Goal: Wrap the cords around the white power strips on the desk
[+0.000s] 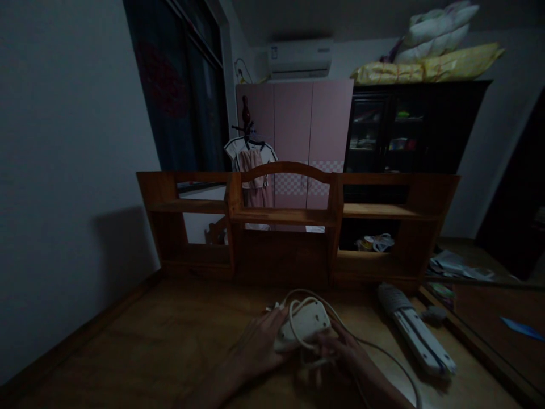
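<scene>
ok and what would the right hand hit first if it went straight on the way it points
Probably the white power strip beside the right hand, though the cord looped over it might come first; depth and contact are unclear.

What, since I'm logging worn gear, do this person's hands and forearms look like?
The left hand and right hand are ungloved, five-fingered human hands. Left forearm and right forearm show no sleeves. The dimness hides finer details such as rings.

My pale, blocky power strip with rounded corners, held aslant between my hands over the wooden counter, its pale cable looped across the face, trailing rightward.
</scene>
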`<state>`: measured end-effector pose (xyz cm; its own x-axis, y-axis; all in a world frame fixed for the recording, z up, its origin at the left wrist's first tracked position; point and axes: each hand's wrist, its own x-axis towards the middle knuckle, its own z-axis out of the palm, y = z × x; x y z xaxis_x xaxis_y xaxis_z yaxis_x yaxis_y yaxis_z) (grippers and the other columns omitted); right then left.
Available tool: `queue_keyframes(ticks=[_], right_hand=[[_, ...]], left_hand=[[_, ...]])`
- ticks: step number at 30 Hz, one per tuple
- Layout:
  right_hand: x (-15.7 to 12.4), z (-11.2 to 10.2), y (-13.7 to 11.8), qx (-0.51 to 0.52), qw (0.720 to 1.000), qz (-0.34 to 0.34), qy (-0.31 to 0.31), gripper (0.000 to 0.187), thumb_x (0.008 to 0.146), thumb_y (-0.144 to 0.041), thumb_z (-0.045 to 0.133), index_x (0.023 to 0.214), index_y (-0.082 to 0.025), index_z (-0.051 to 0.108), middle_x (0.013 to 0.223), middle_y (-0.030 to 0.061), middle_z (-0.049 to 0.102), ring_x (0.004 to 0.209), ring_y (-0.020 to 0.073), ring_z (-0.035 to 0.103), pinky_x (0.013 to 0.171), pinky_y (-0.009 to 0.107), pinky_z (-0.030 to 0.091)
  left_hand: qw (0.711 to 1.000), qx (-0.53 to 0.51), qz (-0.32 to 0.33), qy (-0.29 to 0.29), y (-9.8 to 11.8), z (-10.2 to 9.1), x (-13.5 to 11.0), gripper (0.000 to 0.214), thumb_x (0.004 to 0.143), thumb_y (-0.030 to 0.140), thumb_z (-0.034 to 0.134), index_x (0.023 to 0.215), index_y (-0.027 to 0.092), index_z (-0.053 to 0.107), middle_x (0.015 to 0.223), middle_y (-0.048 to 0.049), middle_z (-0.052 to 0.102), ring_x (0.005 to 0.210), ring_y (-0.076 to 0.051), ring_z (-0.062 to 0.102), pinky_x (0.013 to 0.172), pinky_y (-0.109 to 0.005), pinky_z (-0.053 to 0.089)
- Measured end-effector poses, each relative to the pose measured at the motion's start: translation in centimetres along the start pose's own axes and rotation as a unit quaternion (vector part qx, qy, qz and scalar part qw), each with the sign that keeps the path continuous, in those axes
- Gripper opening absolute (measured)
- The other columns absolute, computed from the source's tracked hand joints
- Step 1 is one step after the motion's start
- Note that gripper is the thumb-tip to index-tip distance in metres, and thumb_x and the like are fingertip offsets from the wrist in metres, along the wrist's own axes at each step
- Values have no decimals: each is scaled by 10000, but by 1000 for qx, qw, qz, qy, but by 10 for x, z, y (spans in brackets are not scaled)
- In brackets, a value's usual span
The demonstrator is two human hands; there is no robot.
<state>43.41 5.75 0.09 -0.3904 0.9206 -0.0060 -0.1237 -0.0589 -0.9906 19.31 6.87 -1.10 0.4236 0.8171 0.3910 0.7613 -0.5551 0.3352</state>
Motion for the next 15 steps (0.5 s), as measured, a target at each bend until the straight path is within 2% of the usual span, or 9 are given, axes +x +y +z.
queue_keyframes(ticks=[3,5,7,9,11,13,15], right_hand=[[1,-12,-1,-95,993,62,22,462,732,-583,654,943,-177,711,873,50,618,695,162,539,583,233,401],[-2,-19,-6,-156,985,79,11,460,740,-596,645,849,-158,735,888,59,611,711,163,531,579,228,388],[-5,-22,-11,-184,980,65,-39,450,771,-584,626,788,-149,739,818,49,597,692,153,511,577,223,373],[-6,-21,-13,-179,977,50,-105,451,812,-571,592,755,-145,729,697,26,554,636,135,474,562,218,347],[-4,-17,-13,-148,979,46,-135,453,842,-566,561,746,-147,707,624,3,496,587,118,426,541,213,319],[0,-12,-8,-107,988,41,-108,427,849,-560,562,764,-159,682,612,-13,458,570,107,392,534,207,306],[6,-11,-2,-54,997,30,-40,379,845,-543,584,799,-175,664,615,-23,439,566,102,381,537,202,315]], left_hand=[[998,12,-16,61,-10,6,-6,819,752,409,657,1435,294,221,1304,-108,502,1104,-290,558,905,-402,475],[992,21,-39,121,-16,7,-11,816,763,381,653,1435,280,201,1319,-129,478,1130,-311,542,908,-434,476],[984,4,-61,170,-17,5,-14,769,796,344,622,1428,268,191,1310,-136,473,1151,-303,528,918,-440,473],[983,-31,-56,174,-14,1,-17,731,815,314,593,1426,267,195,1295,-123,475,1143,-272,527,920,-414,476],[984,-32,-23,171,-10,-3,-18,706,819,286,563,1428,272,207,1300,-121,458,1141,-265,519,901,-405,483],[985,-5,20,173,-7,-6,-20,693,808,284,555,1423,271,235,1302,-132,440,1146,-279,509,882,-412,486],[983,27,68,168,-7,-6,-21,704,795,319,573,1420,272,252,1294,-139,443,1142,-287,511,880,-411,485]])
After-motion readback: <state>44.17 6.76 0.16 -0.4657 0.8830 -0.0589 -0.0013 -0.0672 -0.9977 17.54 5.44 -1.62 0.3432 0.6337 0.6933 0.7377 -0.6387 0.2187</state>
